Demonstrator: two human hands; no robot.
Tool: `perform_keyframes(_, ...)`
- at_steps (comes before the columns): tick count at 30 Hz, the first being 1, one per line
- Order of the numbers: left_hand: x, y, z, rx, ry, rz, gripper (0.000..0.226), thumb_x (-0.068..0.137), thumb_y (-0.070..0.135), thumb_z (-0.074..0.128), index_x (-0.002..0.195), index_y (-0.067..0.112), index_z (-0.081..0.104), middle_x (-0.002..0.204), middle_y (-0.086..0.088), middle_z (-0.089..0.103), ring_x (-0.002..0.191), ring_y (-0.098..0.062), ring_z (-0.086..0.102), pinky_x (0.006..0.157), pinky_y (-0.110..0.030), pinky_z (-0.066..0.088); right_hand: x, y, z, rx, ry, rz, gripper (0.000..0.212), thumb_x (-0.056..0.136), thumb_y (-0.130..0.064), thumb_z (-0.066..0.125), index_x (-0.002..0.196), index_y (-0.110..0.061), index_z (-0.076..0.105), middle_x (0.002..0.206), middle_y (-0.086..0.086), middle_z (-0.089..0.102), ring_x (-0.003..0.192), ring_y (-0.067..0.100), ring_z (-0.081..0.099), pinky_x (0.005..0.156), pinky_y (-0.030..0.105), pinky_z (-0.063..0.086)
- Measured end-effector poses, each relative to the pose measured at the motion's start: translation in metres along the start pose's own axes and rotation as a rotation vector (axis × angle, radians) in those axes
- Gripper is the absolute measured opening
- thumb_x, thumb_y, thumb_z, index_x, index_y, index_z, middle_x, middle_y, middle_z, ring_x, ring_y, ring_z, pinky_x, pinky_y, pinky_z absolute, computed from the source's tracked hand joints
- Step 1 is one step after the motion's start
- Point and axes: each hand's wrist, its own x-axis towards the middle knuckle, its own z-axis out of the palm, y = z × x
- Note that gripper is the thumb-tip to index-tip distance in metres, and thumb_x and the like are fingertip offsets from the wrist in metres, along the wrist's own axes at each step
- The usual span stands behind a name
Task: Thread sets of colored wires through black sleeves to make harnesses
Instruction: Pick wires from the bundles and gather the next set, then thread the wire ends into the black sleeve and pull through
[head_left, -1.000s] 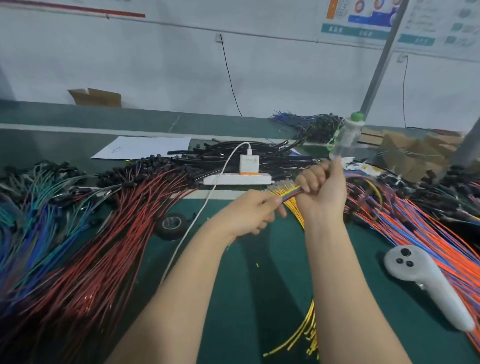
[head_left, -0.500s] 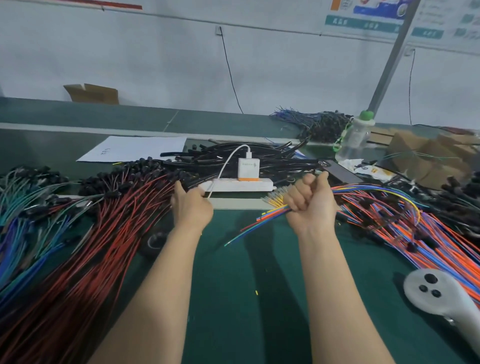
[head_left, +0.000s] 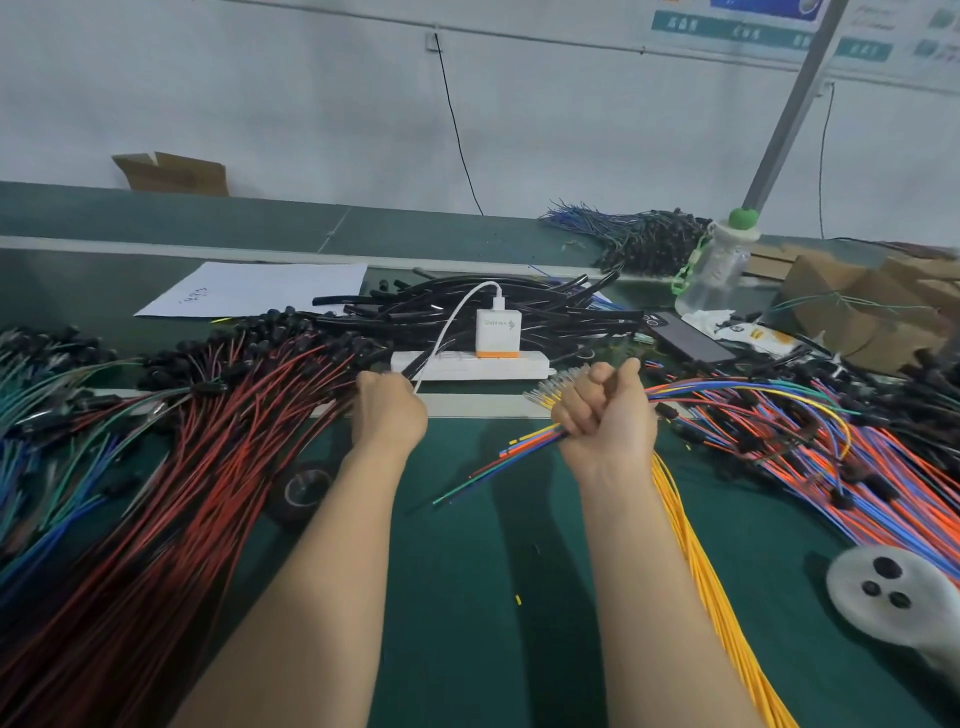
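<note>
I judge this the sleeve-fetching step: my right hand (head_left: 605, 415) fists a set of colored wires (head_left: 524, 441), tips fanning left over the green mat (head_left: 467, 571), while my left hand (head_left: 387, 413), fingers hidden so I cannot tell its grip, sits near the black sleeves (head_left: 467, 317) and must next bring one to those tips.

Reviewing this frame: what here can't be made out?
- Left hand: the head view shows only its back, so the fingers and any grip are hidden.
- Wires in the right hand: the count is hidden inside the fist.
- Paper: the writing is too small to read.
- Controller: cut off by the right edge.
- Posters: cut off by the top edge.
</note>
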Motion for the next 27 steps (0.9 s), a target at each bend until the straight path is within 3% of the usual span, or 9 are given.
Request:
perform_keyframes(3,-0.007,0.004,-0.002,-0.046,0.065,0.033,0.035,0.086,-0.005,0.037,0.094,0.000,0.071,0.108,-0.020,0.065,0.097,-0.040,0.058,0.081,-0.044,0.050,-0.001,0.001,-0.001,0.000,0.011,0.002,0.052,0.105,-0.041,0.026,0.063,-0.015,0.041,0.037,-0.008,0.020,0.028,0.006,0.015,0.035,0.018,0.009)
perform_keyframes(6,-0.013,0.005,-0.022,-0.160,0.354,0.027,0.030,0.088,0.003,0.038,0.078,0.005,0.066,0.098,-0.016,0.066,0.092,-0.038,0.055,0.070,-0.039,0.041,-0.003,-0.003,-0.003,-0.001,0.025,0.001,0.053,0.104,-0.043,0.025,0.063,-0.014,0.041,0.037,-0.008,0.020,0.028,0.006,0.014,0.035,0.018,0.009)
perform_keyframes(9,-0.021,0.003,-0.056,-0.384,0.675,0.075,0.014,0.089,0.010,0.046,0.081,0.010,0.058,0.102,-0.010,0.057,0.091,-0.029,0.055,0.073,-0.026,0.036,-0.008,-0.010,-0.006,-0.020,0.054,-0.003,0.052,0.104,-0.044,0.026,0.063,-0.015,0.040,0.037,-0.009,0.019,0.028,0.005,0.014,0.034,0.018,0.009)
perform_keyframes(12,-0.035,0.002,-0.084,-0.554,0.850,0.118,0.016,0.087,0.019,0.053,0.085,0.005,0.059,0.097,-0.008,0.056,0.080,-0.013,0.048,0.073,-0.017,0.033,-0.015,-0.011,-0.008,-0.051,0.056,0.025,0.050,0.103,-0.045,0.028,0.066,-0.015,0.043,0.037,-0.009,0.019,0.028,0.005,0.014,0.032,0.018,0.010)
perform_keyframes(16,-0.065,0.003,-0.095,-0.699,0.825,0.139,0.017,0.083,0.023,0.059,0.072,0.013,0.052,0.076,-0.004,0.056,0.069,-0.012,0.050,0.071,-0.022,0.040,-0.032,-0.011,-0.011,-0.186,0.024,0.090,0.047,0.098,-0.055,0.036,0.084,-0.014,0.054,0.044,-0.006,0.037,0.030,0.005,0.016,0.031,0.017,0.013)
perform_keyframes(19,-0.086,0.007,-0.086,-0.760,0.742,0.112,0.029,0.082,0.015,0.061,0.061,0.022,0.041,0.061,0.008,0.045,0.056,0.005,0.045,0.060,-0.008,0.033,-0.044,-0.009,-0.016,-0.322,-0.008,0.165,0.045,0.094,-0.059,0.041,0.096,-0.017,0.057,0.055,-0.002,0.052,0.029,0.005,0.017,0.031,0.016,0.014)
perform_keyframes(23,-0.108,-0.007,-0.074,-0.856,0.622,0.051,0.030,0.079,0.008,0.057,0.061,0.020,0.036,0.061,0.002,0.040,0.056,-0.017,0.043,0.060,-0.033,0.035,-0.060,-0.015,-0.030,-0.172,-0.034,0.107,0.022,0.097,-0.037,0.047,0.089,-0.021,0.058,0.055,-0.004,0.056,0.028,0.002,0.016,0.031,0.014,0.012)
perform_keyframes(24,-0.112,-0.013,-0.073,-0.850,0.632,0.042,0.029,0.078,0.008,0.056,0.061,0.020,0.036,0.061,0.002,0.039,0.056,-0.018,0.042,0.059,-0.033,0.035,-0.063,-0.019,-0.035,-0.131,-0.054,0.085,0.019,0.096,-0.035,0.048,0.088,-0.021,0.060,0.055,-0.004,0.056,0.029,0.002,0.016,0.031,0.014,0.011)
perform_keyframes(27,-0.121,-0.024,-0.073,-0.759,0.699,0.032,0.030,0.077,0.007,0.056,0.060,0.022,0.036,0.061,0.010,0.040,0.051,0.000,0.041,0.054,-0.020,0.029,-0.076,-0.027,-0.049,-0.248,-0.151,0.110,0.034,0.098,-0.042,0.041,0.099,-0.017,0.064,0.056,-0.003,0.053,0.029,0.001,0.018,0.031,0.014,0.013)
